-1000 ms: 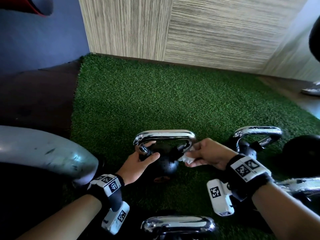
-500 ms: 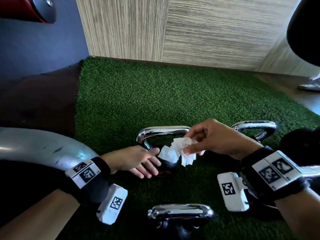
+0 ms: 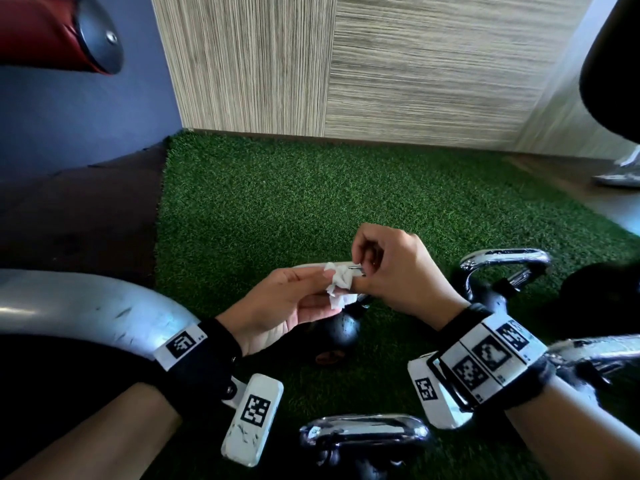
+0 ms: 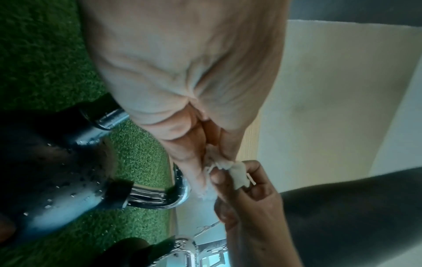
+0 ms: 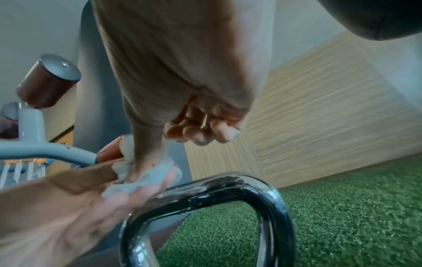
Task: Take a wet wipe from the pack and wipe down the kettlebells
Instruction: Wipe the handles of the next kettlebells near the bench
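Two hands now off kettlebell, raised above it.

Head view: a second ago right hand (image 3: pixel 391 271) rubbed wet wipe (image 3: pixel 339 285) on chrome handle of middle kettlebell (image 3: pixel 341 329) while left hand (image 3: pixel 287 303) steadied it; now both pinch crumpled wipe between them, likely refolding to fresh face before more wiping. Near kettlebell (image 3: pixel 363 433) and right kettlebell (image 3: pixel 502 271) stand on turf (image 3: pixel 311 202).

Left wrist view: wipe (image 4: pixel 237 171) trapped between fingertips of both hands.

Right wrist view: wipe (image 5: pixel 146 177) lies on left fingers, thumb pressing, just above handle (image 5: pixel 228 187).
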`<state>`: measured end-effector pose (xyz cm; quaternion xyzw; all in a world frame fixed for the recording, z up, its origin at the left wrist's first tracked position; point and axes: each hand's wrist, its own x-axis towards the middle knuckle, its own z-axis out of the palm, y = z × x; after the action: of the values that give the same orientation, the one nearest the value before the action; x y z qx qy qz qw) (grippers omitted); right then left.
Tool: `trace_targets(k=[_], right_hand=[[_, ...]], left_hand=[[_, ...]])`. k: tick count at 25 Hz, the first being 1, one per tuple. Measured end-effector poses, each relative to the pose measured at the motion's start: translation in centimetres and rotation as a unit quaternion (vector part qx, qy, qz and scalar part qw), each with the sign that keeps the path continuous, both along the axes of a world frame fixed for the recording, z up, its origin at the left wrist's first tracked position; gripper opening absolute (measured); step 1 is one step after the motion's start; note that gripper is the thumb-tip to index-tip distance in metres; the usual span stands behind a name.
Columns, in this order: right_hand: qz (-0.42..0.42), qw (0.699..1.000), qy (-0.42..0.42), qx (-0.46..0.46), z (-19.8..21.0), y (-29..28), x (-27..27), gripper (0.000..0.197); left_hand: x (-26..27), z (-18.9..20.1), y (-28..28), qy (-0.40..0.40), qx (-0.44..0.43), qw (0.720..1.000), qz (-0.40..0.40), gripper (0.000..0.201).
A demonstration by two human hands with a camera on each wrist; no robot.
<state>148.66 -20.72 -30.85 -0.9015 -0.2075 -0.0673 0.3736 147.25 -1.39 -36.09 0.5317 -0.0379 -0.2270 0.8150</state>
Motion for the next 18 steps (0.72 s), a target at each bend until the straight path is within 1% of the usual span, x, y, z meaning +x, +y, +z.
trace_targets(k=[1,2,3,4,5,6,7,8,9,10,12,13,14,15,16,18], right_hand=[[0.007,1.000,0.015,-0.009,0.0,-0.4,0.2,0.037],[0.012,0.999,0.048,-0.014,0.0,-1.3,0.5,0.044],[0.009,0.996,0.093,-0.003,-0.1,-2.5,1.0,0.053],[-0.007,0.990,0.139,0.025,-0.8,-4.0,1.7,0.062],[-0.035,0.982,0.177,0.053,-1.8,-5.3,2.3,0.066],[-0.068,0.975,0.203,0.065,-3.2,-6.3,3.0,0.067],[-0.094,0.967,0.226,0.064,-4.8,-6.9,3.7,0.066],[-0.094,0.959,0.259,0.063,-6.4,-7.0,4.2,0.062],[-0.071,0.949,0.300,0.070,-8.0,-6.8,4.5,0.056],[-0.043,0.937,0.336,0.087,-9.4,-6.4,4.7,0.050],[-0.030,0.915,0.372,0.156,-11.3,-5.5,4.8,0.039],[-0.032,0.907,0.370,0.197,-12.0,-5.2,4.7,0.034],[-0.034,0.905,0.359,0.226,-12.6,-4.9,4.8,0.034],[-0.035,0.906,0.344,0.243,-13.2,-4.7,4.7,0.037],[-0.040,0.911,0.327,0.249,-13.7,-4.5,4.7,0.039],[-0.056,0.919,0.298,0.252,-14.4,-4.4,4.6,0.040]], left_hand=[[0.1,0.1,0.1,-0.006,-0.005,1.000,0.011,0.035],[0.2,0.3,0.2,-0.028,0.007,0.999,0.022,0.036],[0.3,0.5,0.5,-0.086,0.056,0.994,0.043,0.036],[0.4,0.7,0.9,-0.184,0.145,0.969,0.081,0.035],[0.5,0.9,1.3,-0.296,0.258,0.910,0.131,0.033],[0.7,1.1,1.5,-0.390,0.351,0.833,0.175,0.032],[0.9,1.3,1.5,-0.452,0.412,0.765,0.203,0.031],[1.3,1.4,1.3,-0.477,0.447,0.726,0.211,0.031],[1.7,1.4,1.1,-0.486,0.472,0.706,0.207,0.031],[2.1,1.3,0.7,-0.489,0.492,0.691,0.203,0.031],[2.4,0.8,-0.5,-0.496,0.524,0.669,0.180,0.027],[2.3,0.4,-1.0,-0.505,0.539,0.654,0.164,0.022],[1.9,0.4,-1.2,-0.517,0.548,0.639,0.153,0.016],[1.6,0.4,-1.0,-0.523,0.553,0.631,0.151,0.013],[1.7,0.3,-0.4,-0.516,0.554,0.634,0.160,0.012],[1.8,0.3,1.2,-0.486,0.530,0.665,0.199,0.014]])
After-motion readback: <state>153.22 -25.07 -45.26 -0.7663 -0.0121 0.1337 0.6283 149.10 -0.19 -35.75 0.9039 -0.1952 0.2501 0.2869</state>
